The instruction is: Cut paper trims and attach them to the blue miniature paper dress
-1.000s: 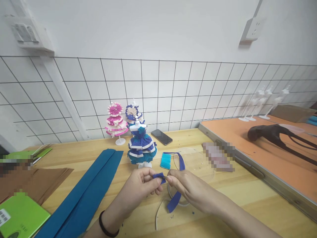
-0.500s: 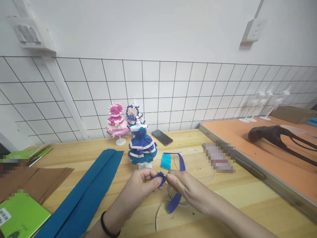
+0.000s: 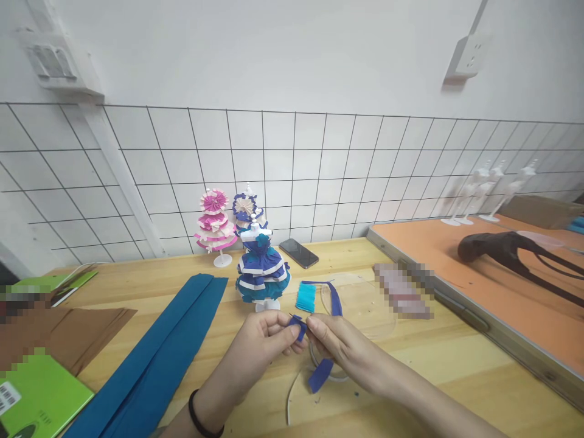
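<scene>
My left hand (image 3: 260, 348) and my right hand (image 3: 340, 347) meet over the wooden table (image 3: 410, 377), both pinching a small folded piece of dark blue crepe paper (image 3: 298, 326). A longer dark blue paper strip (image 3: 322, 373) hangs below my right hand onto a clear plastic sheet (image 3: 360, 304). Just beyond my hands stands a small mannequin in a blue and white ruffled paper dress (image 3: 261, 271). A light blue pleated paper piece (image 3: 305, 297) lies to its right.
A long teal crepe paper sheet (image 3: 155, 359) lies at left, beside brown paper (image 3: 68, 331) and a green booklet (image 3: 39, 395). Pink (image 3: 213, 226) and blue paper dress figures stand by the wire grid wall. A phone (image 3: 298, 252) lies behind. An orange board (image 3: 493, 274) is at right.
My hands have shifted slightly away from me and the blue piece has turned a little between the fingertips. Nothing else has moved.
</scene>
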Available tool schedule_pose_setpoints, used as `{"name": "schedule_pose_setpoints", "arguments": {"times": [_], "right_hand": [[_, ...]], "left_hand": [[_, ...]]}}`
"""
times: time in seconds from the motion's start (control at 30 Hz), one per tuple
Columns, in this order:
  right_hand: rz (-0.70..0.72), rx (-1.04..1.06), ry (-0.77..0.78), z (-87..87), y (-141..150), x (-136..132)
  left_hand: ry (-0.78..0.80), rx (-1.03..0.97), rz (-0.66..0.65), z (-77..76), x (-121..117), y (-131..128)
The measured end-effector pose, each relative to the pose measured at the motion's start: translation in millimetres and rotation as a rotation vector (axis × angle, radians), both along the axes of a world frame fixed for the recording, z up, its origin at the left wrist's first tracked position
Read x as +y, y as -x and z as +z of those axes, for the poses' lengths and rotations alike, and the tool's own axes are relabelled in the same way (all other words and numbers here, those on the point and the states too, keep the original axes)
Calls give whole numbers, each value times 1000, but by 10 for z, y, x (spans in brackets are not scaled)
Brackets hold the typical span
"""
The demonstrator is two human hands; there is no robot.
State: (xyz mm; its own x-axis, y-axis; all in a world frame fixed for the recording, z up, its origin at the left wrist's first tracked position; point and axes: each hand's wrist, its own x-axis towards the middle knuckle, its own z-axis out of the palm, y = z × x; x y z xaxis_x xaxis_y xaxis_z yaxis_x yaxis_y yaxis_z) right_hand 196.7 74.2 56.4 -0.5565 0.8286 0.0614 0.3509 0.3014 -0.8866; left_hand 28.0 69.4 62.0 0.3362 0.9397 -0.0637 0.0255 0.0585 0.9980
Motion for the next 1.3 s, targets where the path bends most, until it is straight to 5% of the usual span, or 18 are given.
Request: {"name": "schedule_pose_setpoints", "arguments": {"times": [1.3], "right_hand": [[1, 131, 67, 43, 62, -47]], "left_hand": [[39, -117, -17, -105, -8, -37]]}}
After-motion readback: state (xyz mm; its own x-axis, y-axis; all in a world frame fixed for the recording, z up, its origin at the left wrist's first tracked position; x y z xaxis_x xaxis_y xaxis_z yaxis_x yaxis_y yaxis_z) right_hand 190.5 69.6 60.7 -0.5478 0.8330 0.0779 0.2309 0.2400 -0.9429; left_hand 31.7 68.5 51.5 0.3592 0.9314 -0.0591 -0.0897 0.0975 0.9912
